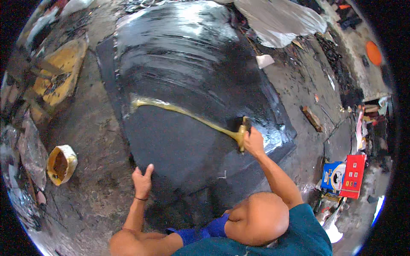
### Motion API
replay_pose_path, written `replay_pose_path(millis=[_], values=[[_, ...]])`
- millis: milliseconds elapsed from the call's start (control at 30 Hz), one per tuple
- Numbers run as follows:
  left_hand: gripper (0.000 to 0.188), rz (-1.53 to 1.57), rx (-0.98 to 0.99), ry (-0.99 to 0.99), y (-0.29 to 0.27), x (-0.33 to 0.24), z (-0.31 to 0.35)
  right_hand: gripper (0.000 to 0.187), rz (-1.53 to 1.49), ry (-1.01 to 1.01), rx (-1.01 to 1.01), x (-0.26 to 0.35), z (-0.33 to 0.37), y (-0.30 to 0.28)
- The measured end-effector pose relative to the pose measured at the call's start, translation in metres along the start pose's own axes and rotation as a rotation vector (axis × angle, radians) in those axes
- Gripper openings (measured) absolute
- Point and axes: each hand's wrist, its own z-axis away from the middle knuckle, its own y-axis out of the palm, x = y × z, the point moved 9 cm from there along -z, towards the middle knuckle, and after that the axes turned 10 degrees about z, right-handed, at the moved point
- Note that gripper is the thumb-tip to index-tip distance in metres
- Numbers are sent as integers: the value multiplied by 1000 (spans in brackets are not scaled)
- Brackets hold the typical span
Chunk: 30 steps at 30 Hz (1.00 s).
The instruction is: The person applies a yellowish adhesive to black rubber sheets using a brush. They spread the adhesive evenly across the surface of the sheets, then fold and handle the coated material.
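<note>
A large black rubber sheet (pixel 183 77) lies spread on the concrete floor; its far half is glossy and wet. A line of yellow glue (pixel 179 111) runs across it from the left edge down to the right. My right hand (pixel 255 141) is closed on a glue-smeared brush (pixel 243 131) at the right end of that line, near the sheet's right edge. My left hand (pixel 142 181) rests flat on the sheet's near-left edge with its fingers spread, holding nothing.
An open tin of brown glue (pixel 61 164) stands on the floor at left. A yellow-stained tub (pixel 60 72) sits farther back. Crumpled white plastic (pixel 277 21) lies at top right, a wood block (pixel 311 118) at right, and red and blue boxes (pixel 346 175) at lower right.
</note>
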Motion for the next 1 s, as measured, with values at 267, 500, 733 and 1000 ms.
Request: replay_pose_path(millis=[267,500,733,1000], values=[[28,-120,30,37,-4,-9,18,28,-32,-473,64,347,-43,1],[33,-182,63,-23,2,-15,20,42,307,-1488,182,500,56,14],[27,107,-17,-162,-9,41,78,47,58,-1625,231,464,103,-14],[29,-16,11,-224,-12,25,82,49,406,-1634,302,367,23,13]])
